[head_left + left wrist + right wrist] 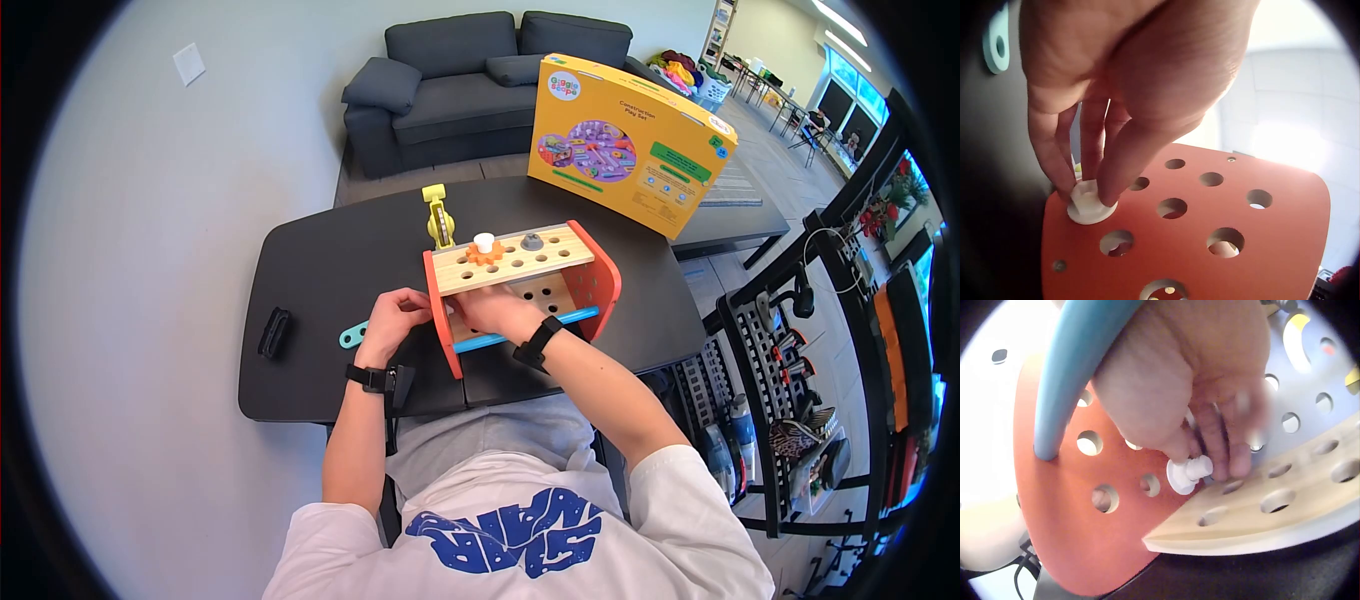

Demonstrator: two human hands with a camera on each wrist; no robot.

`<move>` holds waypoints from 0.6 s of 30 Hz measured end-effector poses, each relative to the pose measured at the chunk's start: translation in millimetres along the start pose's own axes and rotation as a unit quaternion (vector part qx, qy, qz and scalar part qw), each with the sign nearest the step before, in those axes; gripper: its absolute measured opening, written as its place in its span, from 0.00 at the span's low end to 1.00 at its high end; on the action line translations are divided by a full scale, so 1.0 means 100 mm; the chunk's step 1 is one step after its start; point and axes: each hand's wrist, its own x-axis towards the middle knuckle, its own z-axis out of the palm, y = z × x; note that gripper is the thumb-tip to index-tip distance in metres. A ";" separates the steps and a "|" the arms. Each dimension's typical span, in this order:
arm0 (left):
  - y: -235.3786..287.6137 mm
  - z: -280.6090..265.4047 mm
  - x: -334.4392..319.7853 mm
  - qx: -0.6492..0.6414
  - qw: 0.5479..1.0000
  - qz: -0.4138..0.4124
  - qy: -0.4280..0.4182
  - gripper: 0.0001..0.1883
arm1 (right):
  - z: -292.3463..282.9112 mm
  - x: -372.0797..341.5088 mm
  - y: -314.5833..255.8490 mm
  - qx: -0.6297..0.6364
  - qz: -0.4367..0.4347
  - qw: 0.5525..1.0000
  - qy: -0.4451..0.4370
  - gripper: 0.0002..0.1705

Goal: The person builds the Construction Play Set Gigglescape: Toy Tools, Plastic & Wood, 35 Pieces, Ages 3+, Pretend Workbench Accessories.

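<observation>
A toy workbench stands on the table, with a red side panel (1191, 244) full of round holes. Outside that panel, my left hand (398, 316) pinches a white plastic bolt (1091, 205) by its flanged head, low at the panel's edge. My right hand (492, 308) reaches inside the bench, beneath the wooden top (515, 262). Its thumb and fingers grip a white flanged nut (1179, 477) with a short stub sticking out of it, beside the red panel and the holed wooden board (1247, 506). On the top sit an orange gear (476, 256) with a white peg and a grey screw (532, 242).
A blue rod (480, 342) crosses the bench's front. To the left lie a teal strip (352, 336) and a black object (273, 332). A yellow toy piece (440, 215) is at the bench's back left corner. Behind stands the yellow box (640, 135).
</observation>
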 end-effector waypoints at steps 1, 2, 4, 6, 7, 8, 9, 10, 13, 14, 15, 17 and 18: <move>0.01 0.00 -0.01 0.000 1.000 0.000 0.000 0.07 | 0.00 -0.01 -0.01 0.000 0.000 1.000 0.000 0.18; 0.02 0.00 -0.01 -0.004 1.000 0.002 0.005 0.06 | 0.00 -0.02 -0.02 -0.005 -0.014 1.000 0.013 0.17; 0.02 0.00 -0.02 -0.008 1.000 0.004 0.009 0.06 | -0.04 -0.04 -0.05 -0.010 -0.028 0.999 0.026 0.15; 0.00 -0.02 -0.03 0.001 1.000 0.004 0.008 0.06 | -0.11 -0.05 -0.09 -0.002 -0.003 1.000 -0.001 0.16; -0.01 -0.03 -0.03 0.001 1.000 0.004 0.007 0.06 | -0.10 -0.05 -0.09 -0.002 -0.002 1.000 0.000 0.16; -0.01 -0.03 -0.02 -0.008 1.000 0.007 0.005 0.06 | -0.10 -0.05 -0.08 0.007 -0.003 1.000 -0.003 0.17; -0.02 -0.04 -0.02 -0.017 1.000 0.010 0.003 0.06 | -0.09 -0.05 -0.07 0.017 -0.004 1.000 -0.006 0.17; 0.00 -0.01 -0.03 -0.017 1.000 0.009 0.003 0.06 | -0.10 -0.05 -0.08 0.017 -0.004 1.000 -0.007 0.17; 0.03 0.04 -0.02 -0.038 0.999 0.009 0.033 0.04 | -0.11 -0.05 -0.08 0.033 0.022 0.999 -0.036 0.18; 0.01 0.04 0.00 -0.015 0.999 -0.030 0.025 0.05 | -0.08 -0.04 -0.06 0.027 0.021 0.999 -0.033 0.18; 0.00 0.04 0.02 0.009 0.998 -0.068 0.017 0.07 | -0.05 -0.03 -0.04 0.020 0.020 0.999 -0.031 0.18; -0.03 0.03 0.02 0.020 0.998 -0.066 0.003 0.09 | -0.09 -0.04 -0.07 0.023 0.026 0.999 -0.038 0.18; -0.04 0.02 0.02 0.032 0.997 -0.063 -0.010 0.11 | -0.11 -0.05 -0.08 0.027 0.032 0.998 -0.046 0.18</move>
